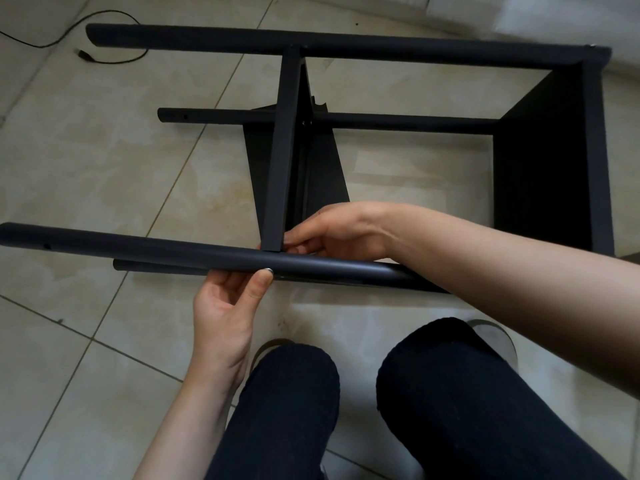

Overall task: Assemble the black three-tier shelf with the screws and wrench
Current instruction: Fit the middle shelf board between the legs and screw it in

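Beige floor tiles (104,161) carry the partly built shelf frame (346,119), lying on its side before the kneeling person. Left hand (225,306) curls under the near pole (138,245), thumb on a screw head (268,270); right hand (332,230) pinches the joint where the middle tier (282,150) meets that pole. Rigid, smooth, probably light metal tubing: best held near joints. Open floor lies left; a cable (104,58) trails beyond the far pole (311,43).
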The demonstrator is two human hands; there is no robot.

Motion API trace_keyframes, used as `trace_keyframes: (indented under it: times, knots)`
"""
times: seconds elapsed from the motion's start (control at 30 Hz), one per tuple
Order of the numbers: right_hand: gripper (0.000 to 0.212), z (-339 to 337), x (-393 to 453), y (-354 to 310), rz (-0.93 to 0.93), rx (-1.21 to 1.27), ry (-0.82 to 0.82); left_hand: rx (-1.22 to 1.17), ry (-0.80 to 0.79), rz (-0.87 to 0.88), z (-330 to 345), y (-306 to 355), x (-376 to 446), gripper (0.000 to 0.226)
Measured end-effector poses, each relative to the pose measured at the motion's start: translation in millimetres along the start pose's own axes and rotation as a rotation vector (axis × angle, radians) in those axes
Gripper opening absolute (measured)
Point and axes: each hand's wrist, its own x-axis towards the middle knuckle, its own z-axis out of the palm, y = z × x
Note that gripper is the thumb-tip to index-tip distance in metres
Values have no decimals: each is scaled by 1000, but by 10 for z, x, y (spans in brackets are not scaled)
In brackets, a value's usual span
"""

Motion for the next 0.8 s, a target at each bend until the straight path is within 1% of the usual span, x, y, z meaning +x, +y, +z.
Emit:
trace_keyframes:
  times: [0.17, 0.33, 0.4, 0.5, 0.6, 0.67, 0.8]
  knots:
    - [23, -9, 15, 4, 10, -18, 8, 0, -1, -3, -15, -17, 5, 50]
    - [31, 25, 38, -7, 37, -84, 8, -6, -2, -7, -14, -23, 10, 51]
    - [28, 42, 51, -10, 42, -109, 5, -4, -2, -5, -13, -22, 11, 51]
    - [22, 33, 58, -4, 6, -42, 4, -1, 0, -11, -18, -18, 9, 51]
    - [22, -20, 25, 8, -13, 27, -22, 2, -2, -15, -18, -9, 6, 52]
    - [23, -34, 4, 12, -13, 12, -29, 3, -4, -16, -11, -5, 5, 51]
    - [26, -1, 33, 0, -15, -45, 17, -4, -2, -14, -3, 2, 0, 53]
